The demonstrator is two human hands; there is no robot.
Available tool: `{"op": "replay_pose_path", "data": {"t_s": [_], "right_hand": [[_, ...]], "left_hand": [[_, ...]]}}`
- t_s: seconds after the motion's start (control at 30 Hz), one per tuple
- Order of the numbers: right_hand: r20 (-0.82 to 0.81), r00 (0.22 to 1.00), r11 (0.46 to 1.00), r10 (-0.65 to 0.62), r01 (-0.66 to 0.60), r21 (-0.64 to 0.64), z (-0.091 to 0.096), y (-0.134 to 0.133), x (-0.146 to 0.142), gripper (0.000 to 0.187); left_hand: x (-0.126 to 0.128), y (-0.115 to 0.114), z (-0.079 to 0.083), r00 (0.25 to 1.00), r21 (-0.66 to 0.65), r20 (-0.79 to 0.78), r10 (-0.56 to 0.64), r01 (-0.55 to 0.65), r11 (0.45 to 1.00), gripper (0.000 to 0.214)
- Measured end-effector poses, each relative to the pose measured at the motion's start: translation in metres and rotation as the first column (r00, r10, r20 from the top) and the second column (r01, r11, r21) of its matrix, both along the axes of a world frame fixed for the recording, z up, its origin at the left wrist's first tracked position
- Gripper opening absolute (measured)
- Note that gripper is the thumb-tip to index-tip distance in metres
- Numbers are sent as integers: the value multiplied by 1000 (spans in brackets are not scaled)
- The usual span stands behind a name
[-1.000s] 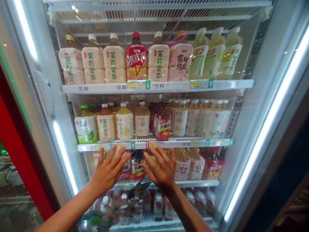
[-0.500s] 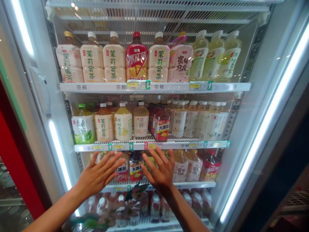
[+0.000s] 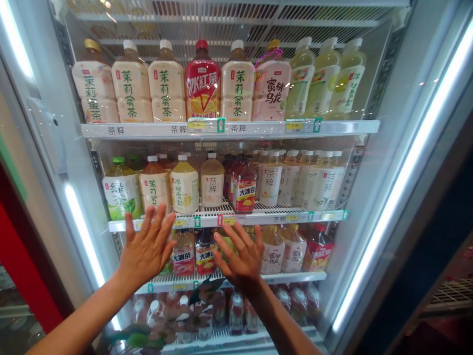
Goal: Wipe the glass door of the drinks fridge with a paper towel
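My left hand [image 3: 150,246] is raised with its fingers spread and holds nothing. It is in front of the second shelf's edge, nearest to a green tea bottle [image 3: 121,190] and a jasmine tea bottle [image 3: 155,185]. My right hand [image 3: 240,256] is also bare, fingers apart, below a red-labelled iced tea bottle [image 3: 245,190]. Between the hands, on the third shelf, stand two dark bottles, a pink-labelled one [image 3: 184,256] and a red-and-yellow-labelled one [image 3: 206,252]. Whether either hand touches a glass door I cannot tell. My hands hide some third-shelf bottles.
Large tea bottles line the upper shelf [image 3: 229,129]. Peach-coloured bottles [image 3: 272,251] stand on the third shelf [image 3: 295,279], right of my hands. More bottles lie low down behind a leaf-like reflection [image 3: 207,291]. Bright light strips [image 3: 83,227] run along both sides.
My left hand has turned more upright, shifting left and slightly up with its fingers spread wider. My right hand has barely moved. The view has shifted slightly, closer to the shelves.
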State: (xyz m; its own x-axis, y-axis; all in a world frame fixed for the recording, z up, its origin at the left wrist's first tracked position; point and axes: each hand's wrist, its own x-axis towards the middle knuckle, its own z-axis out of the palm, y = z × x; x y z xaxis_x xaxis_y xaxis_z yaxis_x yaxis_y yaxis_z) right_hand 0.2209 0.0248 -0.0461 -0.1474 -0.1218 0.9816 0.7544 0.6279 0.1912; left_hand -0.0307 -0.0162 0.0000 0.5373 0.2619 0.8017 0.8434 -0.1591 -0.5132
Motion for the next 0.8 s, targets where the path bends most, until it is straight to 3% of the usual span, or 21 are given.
{"op": "replay_pose_path", "data": {"t_s": [0.13, 0.2, 0.27, 0.33, 0.43, 0.5, 0.63, 0.7, 0.8], "right_hand": [[4, 1000, 1000, -3, 3, -19, -1, 0, 0, 33], [1, 1000, 1000, 3, -3, -18, 0, -1, 0, 32], [-4, 1000, 1000, 6, -6, -10, 1, -1, 0, 31], [-8, 1000, 1000, 10, -10, -3, 2, -2, 0, 29], [-8, 1000, 1000, 15, -15, 2, 2, -2, 0, 28], [-8, 1000, 1000, 16, -16, 0, 2, -2, 0, 29], [-9, 1000, 1000, 17, -17, -7, 2, -2, 0, 29], [-15, 1000, 1000, 16, -16, -2, 2, -2, -1, 29], [-23, 1000, 1000, 10, -10, -2, 3, -3, -1, 31]], "left_hand": [[9, -1, -6, 957, -82, -277, -84, 64, 995, 66], [11, -1, 1, 973, -57, -229, -42, 29, 998, 65], [12, -1, 8, 996, -8, -86, 20, -21, 1000, 67], [16, -1, 7, 999, 4, -37, 25, -25, 1000, 70], [20, -1, -1, 966, -81, -248, -70, 51, 995, 66], [21, 0, 3, 937, -108, -336, -95, 62, 992, 63], [25, 3, 25, 999, 11, -48, 0, 0, 1000, 69], [30, 4, 21, 999, 8, -42, -20, 21, 1000, 71], [34, 3, 0, 950, -115, -290, -115, 85, 990, 67]]}}
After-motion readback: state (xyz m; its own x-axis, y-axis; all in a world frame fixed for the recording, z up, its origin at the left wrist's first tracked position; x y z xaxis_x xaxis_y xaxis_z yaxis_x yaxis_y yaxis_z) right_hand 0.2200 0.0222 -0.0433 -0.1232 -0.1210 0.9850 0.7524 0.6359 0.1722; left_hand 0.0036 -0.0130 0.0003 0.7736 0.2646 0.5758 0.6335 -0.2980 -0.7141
